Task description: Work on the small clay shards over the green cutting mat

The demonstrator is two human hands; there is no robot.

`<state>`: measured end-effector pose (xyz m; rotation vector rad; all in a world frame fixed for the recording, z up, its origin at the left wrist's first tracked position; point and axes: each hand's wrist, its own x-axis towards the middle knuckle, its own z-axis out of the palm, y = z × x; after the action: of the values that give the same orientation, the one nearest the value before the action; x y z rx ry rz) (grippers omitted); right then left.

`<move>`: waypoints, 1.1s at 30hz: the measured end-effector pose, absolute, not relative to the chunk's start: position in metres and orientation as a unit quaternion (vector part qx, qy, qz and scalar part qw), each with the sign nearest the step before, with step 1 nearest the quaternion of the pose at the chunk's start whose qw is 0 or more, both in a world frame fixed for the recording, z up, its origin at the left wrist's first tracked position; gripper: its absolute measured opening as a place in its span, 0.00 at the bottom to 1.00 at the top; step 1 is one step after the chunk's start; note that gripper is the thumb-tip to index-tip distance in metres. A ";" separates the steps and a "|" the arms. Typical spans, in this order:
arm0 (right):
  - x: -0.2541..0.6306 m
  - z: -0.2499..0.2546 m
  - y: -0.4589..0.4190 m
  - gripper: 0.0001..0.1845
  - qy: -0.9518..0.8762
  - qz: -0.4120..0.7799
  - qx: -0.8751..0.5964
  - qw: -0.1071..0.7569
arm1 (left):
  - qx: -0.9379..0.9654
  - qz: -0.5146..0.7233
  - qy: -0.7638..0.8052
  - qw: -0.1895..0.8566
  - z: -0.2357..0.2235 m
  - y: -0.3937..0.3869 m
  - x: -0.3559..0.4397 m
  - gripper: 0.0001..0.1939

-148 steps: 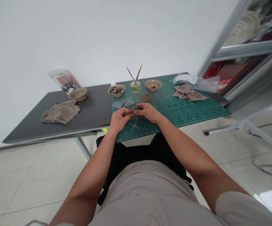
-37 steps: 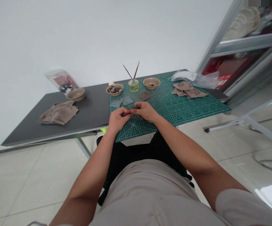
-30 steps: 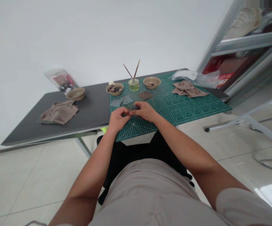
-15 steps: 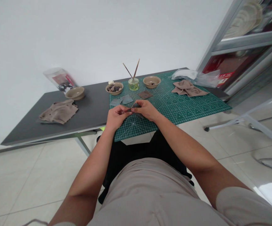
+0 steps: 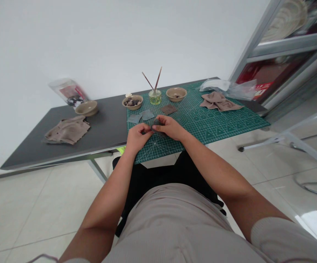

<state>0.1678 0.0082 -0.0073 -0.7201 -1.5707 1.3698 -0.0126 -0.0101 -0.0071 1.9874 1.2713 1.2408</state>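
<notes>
Pinching a small dark grey piece (image 5: 155,122) between thumb and fingers, the right hand (image 5: 171,128) works just above the near part of the green mat (image 5: 202,120). The left hand (image 5: 138,138) meets it there, thumb and fingertips drawn together and apparently gripping the piece's left edge. The step in hand looks like fine handling of this piece with both hands; the next move seems to call for a light, steady pinch. The piece looks thin, soft and matte, partly folded, much of it hidden by the fingers.

Just beyond lie two grey squares (image 5: 148,115) and a brown square (image 5: 168,109), flat. Farther off stand a bowl of small lumps (image 5: 132,107), a glass jar (image 5: 155,98) with two thin sticks (image 5: 158,77), and another bowl (image 5: 176,99). A crumpled cloth (image 5: 218,101) lies to the right, on the same surface (image 5: 109,124).
</notes>
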 end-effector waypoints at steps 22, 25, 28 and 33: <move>0.167 -0.001 0.010 0.19 -0.652 0.554 -0.326 0.402 | 0.706 0.522 0.399 0.266 -0.013 -0.013 -0.014 0.07; 0.167 0.002 0.008 0.19 -0.645 0.561 -0.329 0.402 | 0.693 0.528 0.402 0.283 -0.016 -0.010 -0.015 0.08; 0.166 0.002 0.007 0.19 -0.654 0.550 -0.331 0.400 | 0.707 0.514 0.414 0.254 -0.017 -0.010 -0.015 0.05; 0.167 0.000 0.008 0.18 -0.667 0.544 -0.312 0.403 | 0.732 0.493 0.420 0.209 -0.015 -0.012 -0.013 0.04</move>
<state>0.1667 0.0082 0.0002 -0.7887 -1.6853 1.3737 -0.0131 -0.0119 -0.0147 2.0371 1.1687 1.3724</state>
